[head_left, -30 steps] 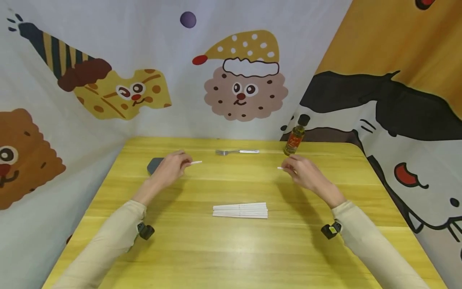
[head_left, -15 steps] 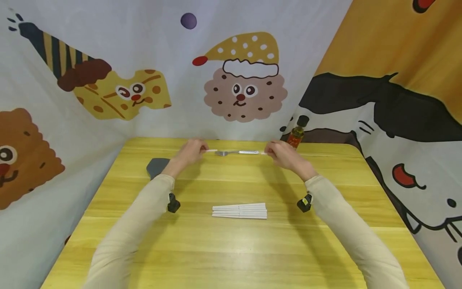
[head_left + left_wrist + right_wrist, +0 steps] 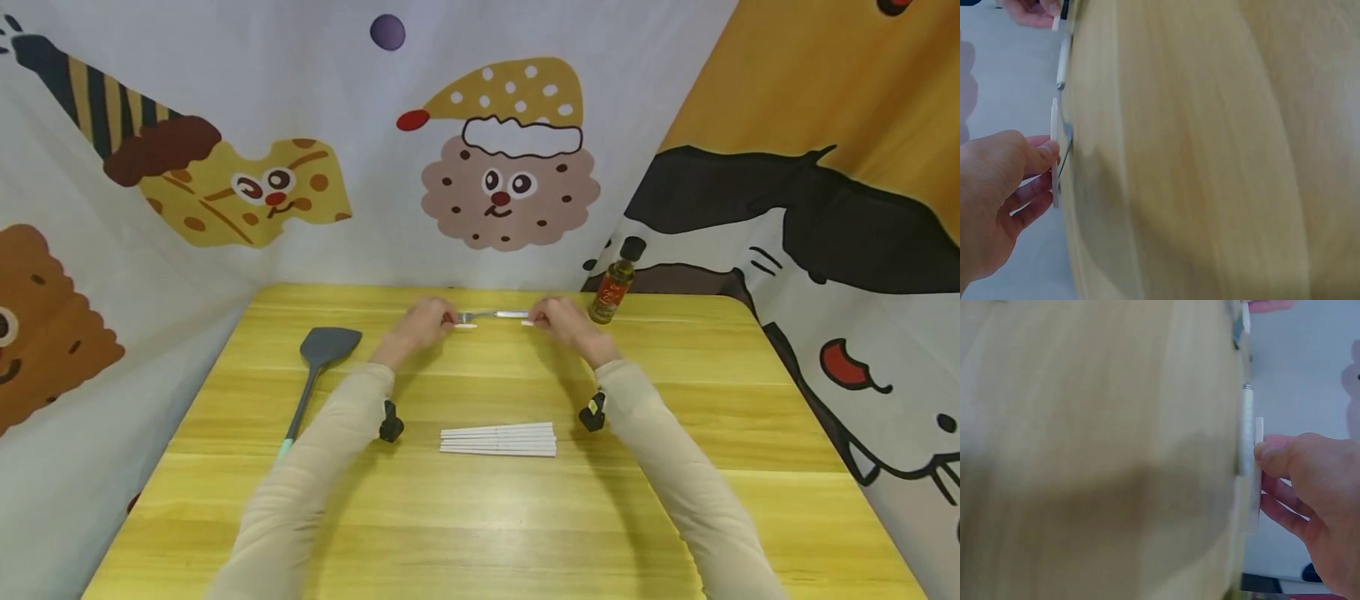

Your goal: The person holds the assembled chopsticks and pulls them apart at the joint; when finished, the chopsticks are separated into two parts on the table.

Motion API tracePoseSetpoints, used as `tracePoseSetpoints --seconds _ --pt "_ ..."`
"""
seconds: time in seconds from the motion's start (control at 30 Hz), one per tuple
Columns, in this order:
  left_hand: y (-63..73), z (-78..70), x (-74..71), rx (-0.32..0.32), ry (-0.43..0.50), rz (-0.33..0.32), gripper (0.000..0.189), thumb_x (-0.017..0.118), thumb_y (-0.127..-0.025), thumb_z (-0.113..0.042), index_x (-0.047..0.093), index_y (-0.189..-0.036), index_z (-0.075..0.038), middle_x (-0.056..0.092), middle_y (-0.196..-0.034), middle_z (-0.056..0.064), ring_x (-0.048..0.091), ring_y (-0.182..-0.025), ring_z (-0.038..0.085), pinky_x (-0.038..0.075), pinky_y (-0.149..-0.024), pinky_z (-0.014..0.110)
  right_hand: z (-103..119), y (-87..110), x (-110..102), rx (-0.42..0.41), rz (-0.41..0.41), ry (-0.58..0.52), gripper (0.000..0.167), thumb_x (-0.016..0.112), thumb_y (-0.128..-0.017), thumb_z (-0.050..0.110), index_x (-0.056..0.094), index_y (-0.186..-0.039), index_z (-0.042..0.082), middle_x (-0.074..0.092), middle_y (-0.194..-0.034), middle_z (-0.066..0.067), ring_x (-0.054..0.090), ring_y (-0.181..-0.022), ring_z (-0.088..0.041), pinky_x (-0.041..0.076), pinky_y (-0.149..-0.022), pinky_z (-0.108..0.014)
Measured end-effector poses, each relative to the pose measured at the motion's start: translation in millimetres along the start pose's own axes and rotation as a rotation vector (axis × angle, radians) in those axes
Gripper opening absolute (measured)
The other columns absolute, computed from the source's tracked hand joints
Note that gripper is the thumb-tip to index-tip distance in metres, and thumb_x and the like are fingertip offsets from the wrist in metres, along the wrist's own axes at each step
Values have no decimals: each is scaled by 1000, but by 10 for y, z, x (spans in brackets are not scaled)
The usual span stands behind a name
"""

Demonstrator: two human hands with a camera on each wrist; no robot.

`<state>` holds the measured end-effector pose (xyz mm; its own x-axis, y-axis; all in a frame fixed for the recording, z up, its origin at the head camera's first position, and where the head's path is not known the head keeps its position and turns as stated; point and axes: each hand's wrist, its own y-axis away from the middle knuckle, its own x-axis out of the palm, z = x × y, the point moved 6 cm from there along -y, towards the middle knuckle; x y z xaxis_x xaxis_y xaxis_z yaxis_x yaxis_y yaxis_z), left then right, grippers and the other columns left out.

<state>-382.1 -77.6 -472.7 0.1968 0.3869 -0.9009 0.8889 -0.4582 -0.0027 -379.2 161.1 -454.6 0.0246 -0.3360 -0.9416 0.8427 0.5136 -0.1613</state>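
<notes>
- Centre your clock on the loose row of white sticks (image 3: 498, 439) lying side by side on the table (image 3: 487, 533).
- At 12 o'clock, near the far edge, lies the fork (image 3: 483, 315), tines toward 9, handle toward 3. It sits right by your hands, and your right fingers cover the handle's end in the head view.
- At 10 o'clock lies the grey spatula (image 3: 327, 342), its handle running toward 7 until your left sleeve (image 3: 296, 492) hides it.
- Between 1 and 2 o'clock the bottle (image 3: 611, 292) stands just beyond your right hand (image 3: 566, 318), capped in black, red-labelled, with yellow-green liquid inside.
- Your left hand (image 3: 420, 321), at 11, pinches one thin white piece (image 3: 1054, 119) between thumb and fingers.
- Your right hand, near 1, pinches another white piece (image 3: 1259, 431); both sit along the fork's 6 o'clock side. You cannot tell whether either touches it.
</notes>
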Motion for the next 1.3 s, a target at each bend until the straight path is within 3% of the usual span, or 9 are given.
tracePoseSetpoints --seconds 0.27,0.67,1.0,1.2,1.3 --pt "-52 -73 191 -9 65 -11 13 63 -99 -7 74 -107 -8 68 -106 6 61 -96 21 56 -86 34 -28 15 165 40 34 -28 12 70 -92 0 77 -100 6 75 -103 -13 70 -97 -29 59 -88 -41" --pt "-7 -137 258 15 -31 -89 15 64 -99 -10 75 -109 -9 67 -105 7 63 -99 23 56 -89 35 -21 51 293 47 39 -64 15 69 -92 0 76 -103 6 71 -101 -11 68 -94 -27 60 -85 -38" --pt "93 -191 219 47 -44 -145 18 65 -97 -8 74 -113 -7 67 -103 7 63 -95 23 56 -85 35 63 111 253 49 5 -84 21 70 -93 5 71 -113 2 68 -112 -15 68 -102 -31 58 -93 -43" --pt "266 -262 104 96 -22 -226 21 69 -95 -6 74 -115 -4 68 -100 12 65 -90 26 56 -78 38 78 223 82 14 -101 -87 26 73 -91 4 68 -115 -4 66 -114 -20 68 -104 -37 57 -94 -48" --pt "375 -295 22 117 -33 -236 20 70 -94 -6 73 -113 -3 67 -101 13 67 -92 27 58 -79 39 107 283 -15 -18 -125 -89 26 73 -89 2 68 -114 -5 67 -111 -20 68 -101 -36 58 -90 -48"
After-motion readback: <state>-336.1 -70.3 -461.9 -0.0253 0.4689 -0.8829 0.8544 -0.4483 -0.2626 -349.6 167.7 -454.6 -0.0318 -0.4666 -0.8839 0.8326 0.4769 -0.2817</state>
